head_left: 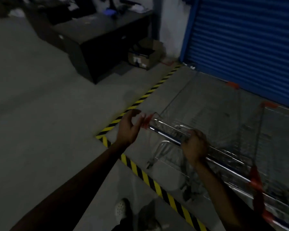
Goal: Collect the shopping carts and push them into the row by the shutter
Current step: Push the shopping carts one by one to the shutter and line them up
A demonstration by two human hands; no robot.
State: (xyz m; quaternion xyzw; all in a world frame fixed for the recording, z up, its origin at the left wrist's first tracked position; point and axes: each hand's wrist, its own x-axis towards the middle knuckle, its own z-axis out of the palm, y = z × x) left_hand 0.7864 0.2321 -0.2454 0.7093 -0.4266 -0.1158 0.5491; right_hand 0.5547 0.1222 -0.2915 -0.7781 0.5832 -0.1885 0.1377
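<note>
A wire shopping cart (223, 130) with red corner caps stands inside the taped zone, its front toward the blue shutter (250, 47). My right hand (194, 147) grips the cart's chrome and blue handle bar (167, 134) near its middle. My left hand (131, 127) hovers just off the bar's left end, fingers relaxed and apart, holding nothing. A second cart frame with a red cap (270, 105) sits close beside it on the right, against the shutter.
Yellow and black floor tape (140, 99) marks the zone's edge and corner. A dark desk (97, 45) stands at the back left, with an open cardboard box (145, 55) beside it. My white shoe (121, 209) shows at the bottom. Bare concrete floor lies left.
</note>
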